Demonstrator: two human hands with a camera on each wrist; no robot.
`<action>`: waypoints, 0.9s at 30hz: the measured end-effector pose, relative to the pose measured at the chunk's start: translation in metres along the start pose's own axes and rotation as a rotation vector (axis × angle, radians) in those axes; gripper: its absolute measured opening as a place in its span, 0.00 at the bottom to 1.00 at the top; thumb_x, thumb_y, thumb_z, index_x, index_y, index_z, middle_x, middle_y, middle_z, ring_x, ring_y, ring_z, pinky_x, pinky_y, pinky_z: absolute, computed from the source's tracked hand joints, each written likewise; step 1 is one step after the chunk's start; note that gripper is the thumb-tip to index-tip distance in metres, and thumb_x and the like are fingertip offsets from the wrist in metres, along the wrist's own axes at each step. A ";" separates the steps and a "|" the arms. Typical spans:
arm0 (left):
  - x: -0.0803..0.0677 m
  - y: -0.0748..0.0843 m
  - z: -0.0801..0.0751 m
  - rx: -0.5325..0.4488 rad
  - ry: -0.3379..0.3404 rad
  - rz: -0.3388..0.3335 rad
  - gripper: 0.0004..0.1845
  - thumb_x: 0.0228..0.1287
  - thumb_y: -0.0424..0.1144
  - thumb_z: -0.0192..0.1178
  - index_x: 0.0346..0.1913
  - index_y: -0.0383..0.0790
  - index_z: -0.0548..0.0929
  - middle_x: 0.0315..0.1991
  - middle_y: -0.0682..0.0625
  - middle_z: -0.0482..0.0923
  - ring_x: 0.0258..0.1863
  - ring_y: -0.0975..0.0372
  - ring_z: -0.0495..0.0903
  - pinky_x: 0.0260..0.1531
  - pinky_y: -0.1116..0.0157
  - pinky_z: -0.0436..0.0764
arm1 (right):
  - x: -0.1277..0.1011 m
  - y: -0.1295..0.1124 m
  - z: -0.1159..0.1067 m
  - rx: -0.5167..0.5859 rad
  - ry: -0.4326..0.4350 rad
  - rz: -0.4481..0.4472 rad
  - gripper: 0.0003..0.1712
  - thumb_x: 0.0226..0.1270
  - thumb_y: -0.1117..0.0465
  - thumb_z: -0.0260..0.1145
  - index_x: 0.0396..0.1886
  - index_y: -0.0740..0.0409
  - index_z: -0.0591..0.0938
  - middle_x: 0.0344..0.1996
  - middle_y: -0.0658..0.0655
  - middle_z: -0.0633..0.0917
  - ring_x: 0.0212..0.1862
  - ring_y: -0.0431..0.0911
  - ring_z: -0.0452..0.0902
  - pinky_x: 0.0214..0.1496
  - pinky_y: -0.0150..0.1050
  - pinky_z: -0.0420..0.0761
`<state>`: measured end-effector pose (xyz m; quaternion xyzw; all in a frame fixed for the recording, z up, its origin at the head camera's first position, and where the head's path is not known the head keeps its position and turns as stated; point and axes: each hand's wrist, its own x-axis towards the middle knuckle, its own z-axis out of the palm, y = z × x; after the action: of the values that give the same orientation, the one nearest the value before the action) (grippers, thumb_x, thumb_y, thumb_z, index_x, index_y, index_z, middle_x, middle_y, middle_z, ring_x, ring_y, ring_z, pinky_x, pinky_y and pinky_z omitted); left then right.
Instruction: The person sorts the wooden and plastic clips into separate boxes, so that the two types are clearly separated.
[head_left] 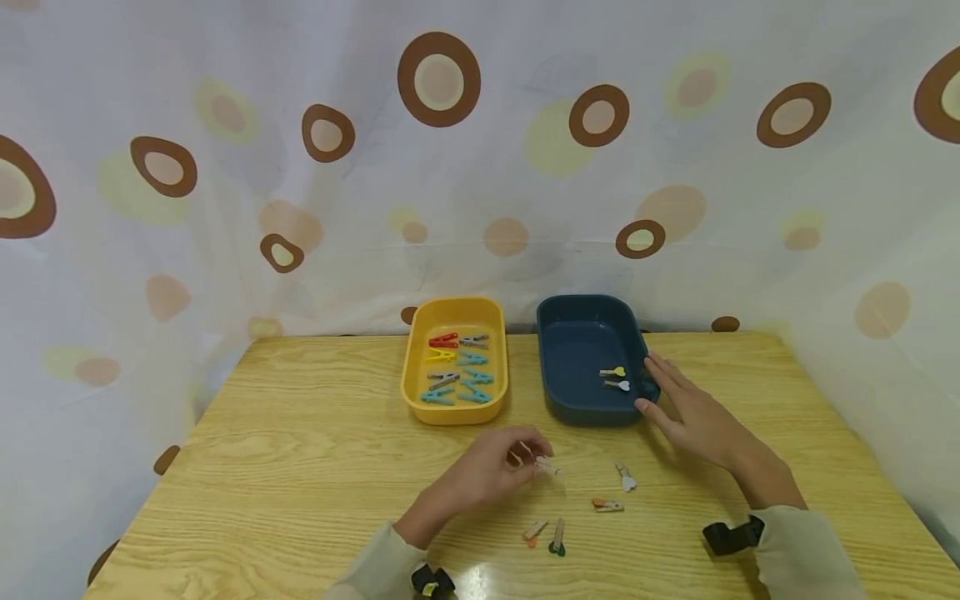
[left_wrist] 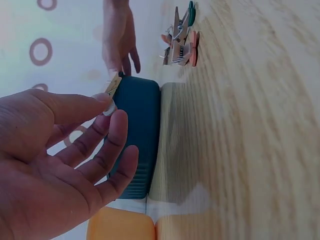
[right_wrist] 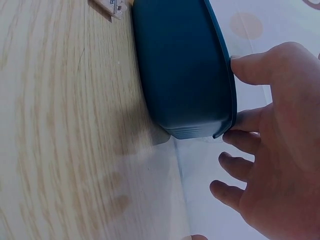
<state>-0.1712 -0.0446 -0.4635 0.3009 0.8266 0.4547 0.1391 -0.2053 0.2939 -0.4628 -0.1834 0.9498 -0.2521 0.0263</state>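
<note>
My left hand (head_left: 486,473) pinches a small wooden clothespin (left_wrist: 114,89) with a white heart between thumb and fingertips, just above the table in front of the blue bin (head_left: 558,400). The other fingers of that hand are loosely bent. At the bin's right side, my right hand (head_left: 701,421) rests thumb and fingertips along the rim, its fingers spread and fairly straight. Inside the blue bin lie a yellow-heart clothespin (head_left: 613,372) and a white-heart clothespin (head_left: 618,385). On the table nearby lie a white-heart clothespin (head_left: 626,477) and a green-heart clothespin (head_left: 557,539).
Two clothespins with orange decorations, a right one (head_left: 609,505) and a left one (head_left: 534,531), lie on the wooden table (head_left: 300,467). A yellow bin (head_left: 454,414) left of the blue one holds several plastic clothespins. A patterned curtain (head_left: 480,183) hangs behind the table.
</note>
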 end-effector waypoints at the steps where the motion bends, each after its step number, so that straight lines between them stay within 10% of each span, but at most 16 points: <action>1: 0.000 0.000 0.000 -0.007 0.005 0.000 0.07 0.69 0.27 0.64 0.44 0.41 0.87 0.41 0.57 0.84 0.40 0.70 0.81 0.43 0.70 0.82 | 0.000 0.000 0.000 0.000 -0.002 0.002 0.46 0.82 0.42 0.54 0.82 0.67 0.50 0.82 0.67 0.47 0.80 0.68 0.42 0.71 0.74 0.53; 27: -0.002 0.002 -0.015 -0.134 0.028 0.078 0.06 0.68 0.33 0.69 0.46 0.41 0.88 0.44 0.52 0.85 0.43 0.69 0.82 0.45 0.66 0.84 | 0.000 0.000 0.000 0.006 -0.012 0.007 0.46 0.82 0.42 0.53 0.83 0.66 0.48 0.82 0.67 0.46 0.79 0.69 0.43 0.69 0.75 0.54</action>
<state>-0.1763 -0.0548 -0.4535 0.3165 0.7840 0.5181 0.1295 -0.2057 0.2937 -0.4629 -0.1815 0.9495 -0.2538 0.0336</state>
